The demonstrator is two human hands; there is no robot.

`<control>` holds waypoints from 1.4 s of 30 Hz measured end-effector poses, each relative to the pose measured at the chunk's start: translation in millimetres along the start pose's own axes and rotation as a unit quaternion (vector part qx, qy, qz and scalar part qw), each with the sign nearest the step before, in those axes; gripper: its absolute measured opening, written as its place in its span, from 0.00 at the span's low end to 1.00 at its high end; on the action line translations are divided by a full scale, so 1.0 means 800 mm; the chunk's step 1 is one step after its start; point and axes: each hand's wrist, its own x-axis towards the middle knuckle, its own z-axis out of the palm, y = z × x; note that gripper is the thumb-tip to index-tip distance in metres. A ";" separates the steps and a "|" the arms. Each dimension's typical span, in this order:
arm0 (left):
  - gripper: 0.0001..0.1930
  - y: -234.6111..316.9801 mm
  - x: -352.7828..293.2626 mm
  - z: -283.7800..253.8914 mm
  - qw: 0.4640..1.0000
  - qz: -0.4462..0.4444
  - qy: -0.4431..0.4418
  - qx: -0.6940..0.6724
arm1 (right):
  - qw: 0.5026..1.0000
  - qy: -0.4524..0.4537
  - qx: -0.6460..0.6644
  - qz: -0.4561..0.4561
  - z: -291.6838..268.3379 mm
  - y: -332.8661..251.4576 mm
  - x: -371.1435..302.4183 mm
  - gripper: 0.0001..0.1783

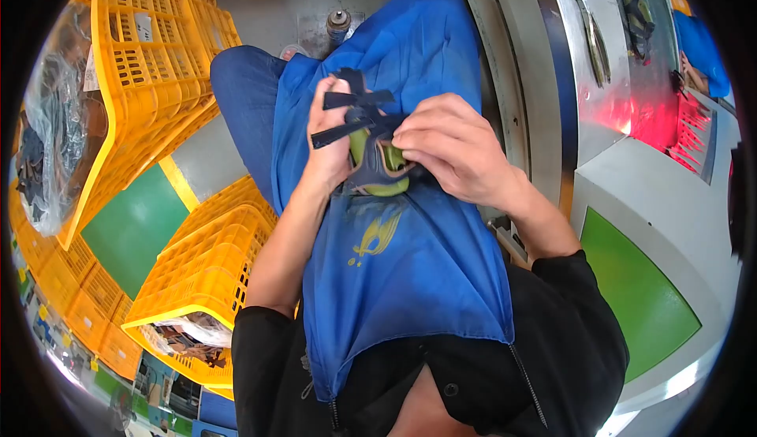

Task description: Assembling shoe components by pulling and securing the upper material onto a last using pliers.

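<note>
Sandal upper (367,172), dark and strappy, is seated on an olive-green shoe last (388,189) and is held above the person's lap, in front of the blue apron (371,279). Its long axis runs from the far side, where the loose navy straps (374,98) cross and spread, to the near side, where the rounded green end shows; the line leans slightly, far end to the left, near end to the right. Left hand (325,139) bears against the left flank, its thumb side rising beside the straps and its fingers curled round the work; the grip is closed on it, though the parts behind are hidden. Right hand (457,149) comes in from the right, thumb and fingers drawn narrow, the tips closed on the right edge beside the opening, next to the root of a strap. Whether strap or edge lies between those tips cannot be told. Both hands touch the piece; the left wraps more of it, while the right meets it only at the tips, roughly across the long axis. The sandal upper therefore lies directly left of the right fingers and right of the left palm. Pliers (591,35) rest on the metal desk (569,66) to the far right, well apart; yellow crates (197,267) stand at left.
</note>
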 end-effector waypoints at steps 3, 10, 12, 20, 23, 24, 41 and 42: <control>0.13 0.024 0.014 -0.003 0.999 0.043 0.019 0.010 | 0.998 0.008 0.050 0.035 -0.003 -0.012 0.005 0.14; 0.11 0.057 0.047 0.017 0.986 0.129 0.083 0.060 | 0.999 0.004 0.016 0.038 0.006 0.003 0.001 0.15; 0.14 0.054 0.056 0.013 0.985 0.100 0.132 0.048 | 0.997 0.064 -0.013 0.047 0.018 0.007 0.006 0.15; 0.24 0.051 0.040 0.047 0.987 -0.061 0.100 -0.112 | 0.981 0.186 -0.028 0.039 0.028 0.032 0.037 0.42; 0.23 0.034 0.045 0.015 0.991 0.067 0.105 0.057 | 0.982 0.167 0.037 0.083 0.009 0.035 0.043 0.39; 0.25 0.027 0.050 0.003 0.965 0.182 0.118 0.150 | 0.982 0.149 0.060 0.103 0.004 0.036 0.045 0.38; 0.39 0.019 0.046 0.008 0.858 0.285 -0.146 0.403 | 0.932 0.126 0.230 0.248 0.008 0.109 0.051 0.22; 0.38 0.012 0.052 0.004 0.854 0.296 -0.127 0.408 | 0.914 0.126 0.261 0.283 0.015 0.120 0.053 0.20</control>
